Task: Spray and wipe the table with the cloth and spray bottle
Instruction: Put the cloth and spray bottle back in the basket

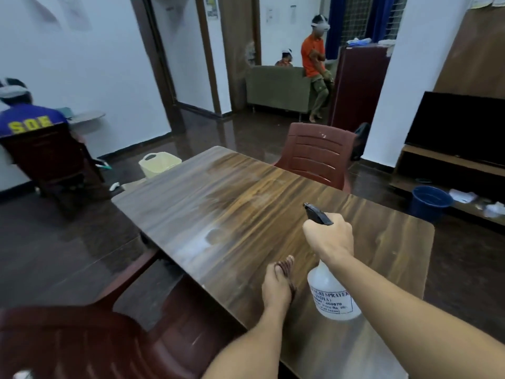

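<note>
Head view, right fingers [314, 231] gripping spray bottle [332, 295]

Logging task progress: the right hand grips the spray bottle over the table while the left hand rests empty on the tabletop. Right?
Not quite: the left hand is not empty, it holds a brown cloth on the table. The right hand does grip the spray bottle. The head view shows it.
</note>
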